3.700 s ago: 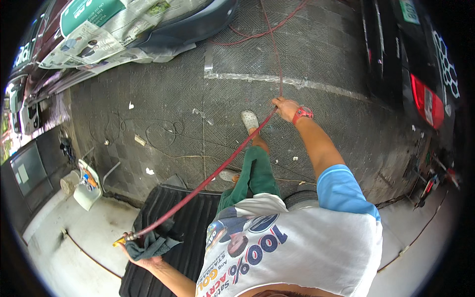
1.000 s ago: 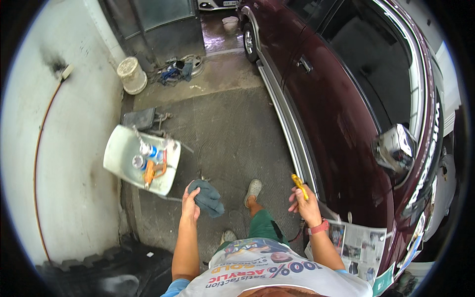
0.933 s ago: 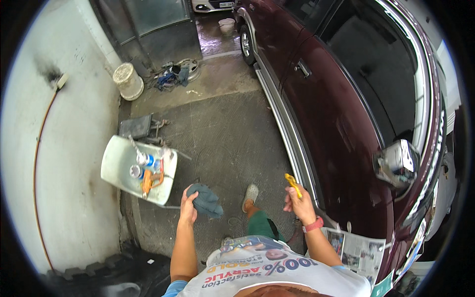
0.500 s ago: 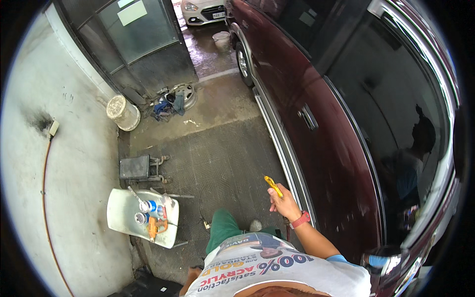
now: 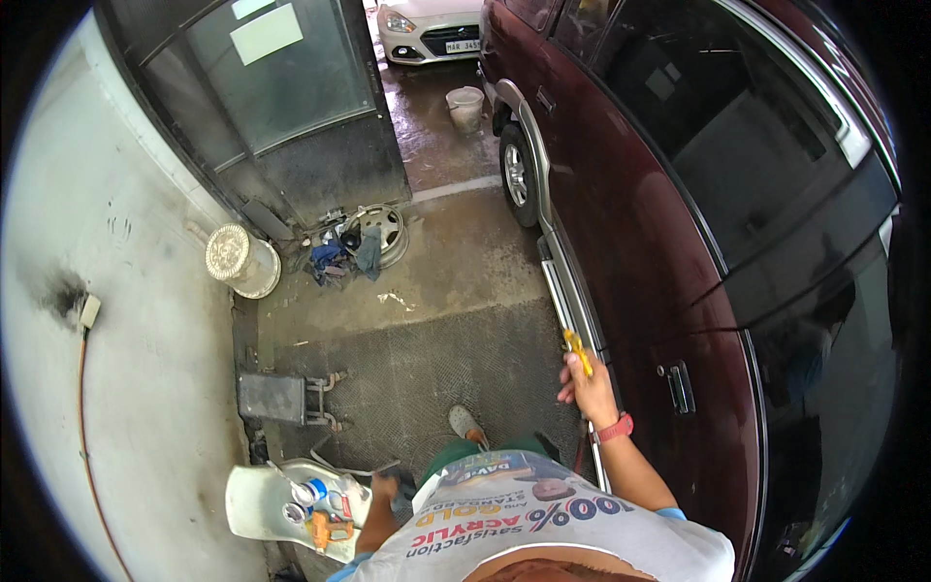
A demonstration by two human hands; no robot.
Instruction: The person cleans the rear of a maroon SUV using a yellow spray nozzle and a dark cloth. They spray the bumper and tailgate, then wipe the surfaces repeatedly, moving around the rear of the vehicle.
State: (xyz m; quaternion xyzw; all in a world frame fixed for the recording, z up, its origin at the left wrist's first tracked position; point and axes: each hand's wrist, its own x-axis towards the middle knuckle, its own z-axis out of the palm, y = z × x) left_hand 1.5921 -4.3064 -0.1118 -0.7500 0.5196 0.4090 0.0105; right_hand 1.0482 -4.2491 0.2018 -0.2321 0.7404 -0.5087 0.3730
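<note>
the right hand (image 5: 589, 385) grips a yellow air gun (image 5: 576, 347) beside the maroon car (image 5: 630, 242), nearer its rear wheel (image 5: 517, 177) than a moment ago; left of the car, the left hand's (image 5: 385, 487) hold cannot be told.

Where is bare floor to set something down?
Bare: the dark textured floor beyond the grey shoe, between the black rectangular stool and the maroon car.
Crowded: by the left hand, the white plastic chair with round cans and an orange tool; also blue cloths heaped beside a silver wheel rim.
</note>
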